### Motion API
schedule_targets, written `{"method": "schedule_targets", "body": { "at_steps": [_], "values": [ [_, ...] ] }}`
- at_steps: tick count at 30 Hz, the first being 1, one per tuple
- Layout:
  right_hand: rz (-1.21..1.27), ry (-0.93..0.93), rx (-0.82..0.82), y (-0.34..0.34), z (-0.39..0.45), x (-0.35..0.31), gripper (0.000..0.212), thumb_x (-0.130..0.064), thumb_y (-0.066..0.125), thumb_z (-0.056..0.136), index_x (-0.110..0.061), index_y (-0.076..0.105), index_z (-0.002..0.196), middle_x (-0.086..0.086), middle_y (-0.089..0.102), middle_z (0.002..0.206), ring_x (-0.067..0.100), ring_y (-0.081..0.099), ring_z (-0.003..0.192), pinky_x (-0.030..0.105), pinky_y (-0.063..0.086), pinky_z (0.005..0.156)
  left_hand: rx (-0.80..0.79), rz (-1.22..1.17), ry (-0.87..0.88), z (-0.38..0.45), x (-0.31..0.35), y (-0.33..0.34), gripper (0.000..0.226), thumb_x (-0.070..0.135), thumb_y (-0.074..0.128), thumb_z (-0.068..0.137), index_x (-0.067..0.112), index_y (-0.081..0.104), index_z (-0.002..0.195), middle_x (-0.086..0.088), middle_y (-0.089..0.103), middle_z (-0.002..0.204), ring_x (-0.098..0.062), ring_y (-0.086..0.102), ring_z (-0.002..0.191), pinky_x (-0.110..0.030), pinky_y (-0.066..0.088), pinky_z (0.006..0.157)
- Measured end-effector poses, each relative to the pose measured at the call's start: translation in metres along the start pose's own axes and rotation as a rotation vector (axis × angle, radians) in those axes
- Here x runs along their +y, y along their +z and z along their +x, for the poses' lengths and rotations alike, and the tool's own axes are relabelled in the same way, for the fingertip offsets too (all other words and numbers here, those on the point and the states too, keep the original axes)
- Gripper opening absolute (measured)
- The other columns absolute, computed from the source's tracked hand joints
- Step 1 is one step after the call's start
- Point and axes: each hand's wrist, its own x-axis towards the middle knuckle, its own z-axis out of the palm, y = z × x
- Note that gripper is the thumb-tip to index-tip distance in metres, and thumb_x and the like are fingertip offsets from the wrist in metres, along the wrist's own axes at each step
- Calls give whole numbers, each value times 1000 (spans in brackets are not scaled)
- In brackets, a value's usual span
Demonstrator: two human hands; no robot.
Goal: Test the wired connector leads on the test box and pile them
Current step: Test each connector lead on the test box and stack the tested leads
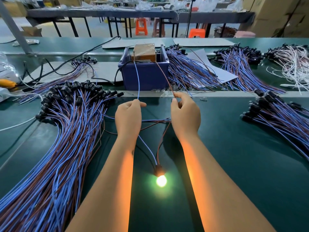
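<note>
- Between the forearms, close to the body, the lamp (161, 180) glows bright on the mat (234, 164), so this lead looks to be passing its test.
- Left hand (128, 118) pinches the blue wire (138, 81), right hand (185, 114) pinches the brown wire (164, 76); both fingers curled tight.
- Each wire runs up ahead of the hands to the test box (143, 53), sitting in a blue bin (145, 76); holding them apart likely keeps the two contacts from shorting.
- Just left of the left hand sprawls a big pile (66, 131) of blue-and-brown leads, probably where this one lands.
- Off past the right hand lie more bundles (280, 118), within easy reach for the next pick.
</note>
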Motion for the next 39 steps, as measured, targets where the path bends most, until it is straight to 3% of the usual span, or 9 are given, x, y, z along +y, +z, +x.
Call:
{"method": "schedule_targets", "body": {
  "at_steps": [16, 19, 22, 24, 28, 31, 33, 36, 39],
  "values": [
    [-29, -68, 2, 0, -5, -5, 22, -21, 48, 99, -23, 63, 116, -11, 50, 64, 7, 50, 61, 23, 26, 48, -61, 30, 90, -1, -1, 3, 31, 24, 43, 86, 29, 74, 83, 7, 33, 49, -11, 27, 44, -23, 25, 42],
    [-5, -154, -16, 4, -10, -12, 25, -23, 49, 99, -22, 64, 119, -1, 68, 85, 23, 61, 81, 28, 35, 60, -147, 19, 168, -1, -1, 9, 29, 22, 48, 92, 29, 75, 88, 13, 43, 50, -7, 36, 49, -17, 33, 44],
    [146, -194, -89, 10, -16, -18, 30, -15, 45, 100, -17, 66, 123, -1, 70, 115, 18, 63, 105, 30, 47, 82, -285, -17, 246, -1, 0, 12, 29, 17, 50, 98, 30, 76, 92, 16, 59, 62, 0, 48, 59, -13, 40, 58],
    [263, -155, -170, 13, -18, -20, 35, -9, 41, 101, -13, 61, 129, 2, 67, 122, 17, 60, 113, 29, 46, 96, -353, -52, 254, -2, -1, 12, 28, 16, 51, 98, 26, 76, 90, 14, 59, 64, 0, 46, 56, -13, 39, 55],
    [351, -108, -269, 15, -19, -21, 41, -6, 40, 101, -17, 49, 139, -4, 60, 101, 13, 54, 91, 34, 46, 89, -355, -174, 111, 1, 0, 12, 29, 9, 51, 93, 18, 78, 87, 14, 43, 50, -4, 30, 44, -17, 27, 42],
    [429, -93, -295, 14, -21, -22, 35, -4, 43, 100, -15, 51, 132, -5, 58, 94, 13, 54, 85, 43, 50, 86, -396, -327, 56, 1, 3, 8, 27, 9, 52, 95, 22, 76, 92, 13, 55, 54, -1, 44, 43, -13, 35, 41],
    [531, -17, -321, 13, -21, -23, 33, -4, 42, 101, -14, 53, 130, 0, 61, 87, 10, 55, 75, 35, 52, 75, -397, -435, 36, 0, 4, 7, 19, 12, 56, 97, 17, 72, 90, 7, 60, 58, -5, 53, 47, -17, 46, 48],
    [653, 40, -438, 7, -19, -22, 43, 3, 40, 99, -18, 49, 135, 11, 60, 65, 7, 52, 52, 18, 44, 53, -316, -602, -35, 7, 4, 6, 25, 13, 59, 97, 17, 62, 72, 5, 46, 54, -6, 39, 42, -21, 46, 49],
    [567, -91, -552, 3, -20, -20, 64, 9, 55, 89, -28, 47, 141, 32, 58, 73, 20, 46, 61, 22, 44, 63, -249, -771, -79, 15, 4, 2, 24, 12, 58, 98, 14, 55, 74, 5, 49, 55, -6, 42, 44, -17, 36, 42]
  ]
}}
